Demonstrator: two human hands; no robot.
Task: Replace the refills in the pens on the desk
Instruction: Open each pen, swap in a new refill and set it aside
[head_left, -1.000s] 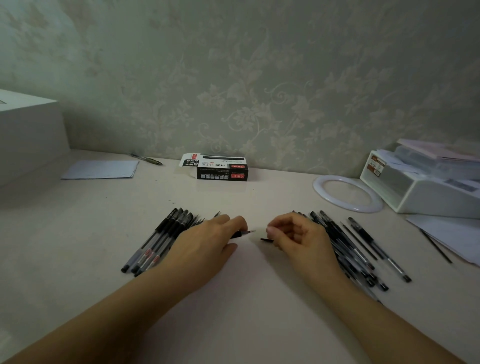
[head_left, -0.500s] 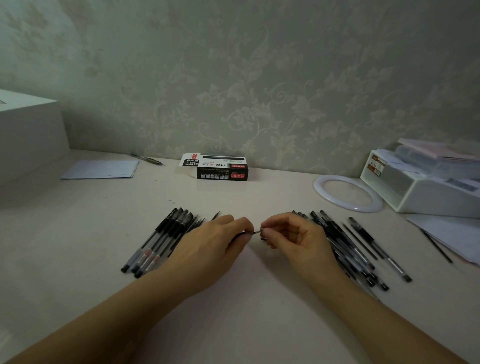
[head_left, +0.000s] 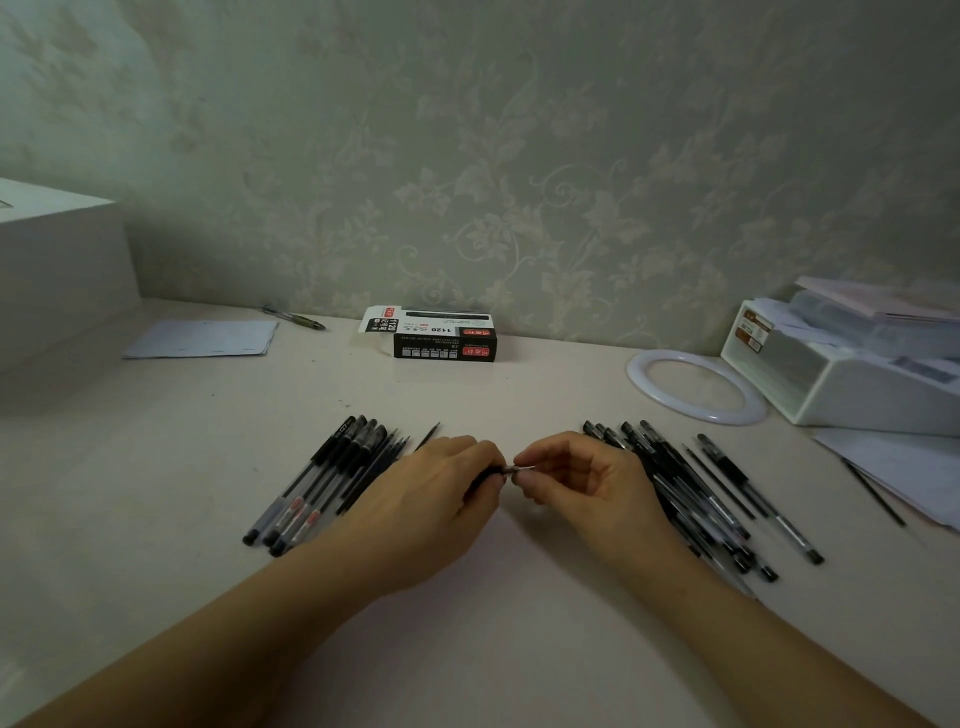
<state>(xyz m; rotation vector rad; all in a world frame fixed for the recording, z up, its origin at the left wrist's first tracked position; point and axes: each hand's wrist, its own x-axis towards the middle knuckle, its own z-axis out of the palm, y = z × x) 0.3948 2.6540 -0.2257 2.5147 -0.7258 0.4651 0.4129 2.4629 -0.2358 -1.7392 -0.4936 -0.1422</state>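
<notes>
My left hand (head_left: 431, 499) grips a black pen barrel (head_left: 480, 478), mostly hidden under the fingers, above the middle of the desk (head_left: 156, 467). My right hand (head_left: 582, 483) pinches the small metal tip piece (head_left: 522, 470) at the barrel's front end, so both hands meet there. A row of several black pens (head_left: 322, 483) lies left of my left hand. A bigger heap of black pens and thin refills (head_left: 696, 493) lies right of my right hand. A black and white refill box (head_left: 441, 338) stands by the wall.
A white ring (head_left: 696, 387) and a white organiser tray (head_left: 852, 374) with papers sit at the right. Loose sheets (head_left: 909, 473) with a thin refill (head_left: 872, 491) lie beside them. A paper sheet (head_left: 202, 338), a green pen (head_left: 293, 317) and a white box (head_left: 57, 275) are at the left.
A second ago my hands were apart, each with a separate piece. They have come together, and the tip piece now meets the barrel end between my fingers.
</notes>
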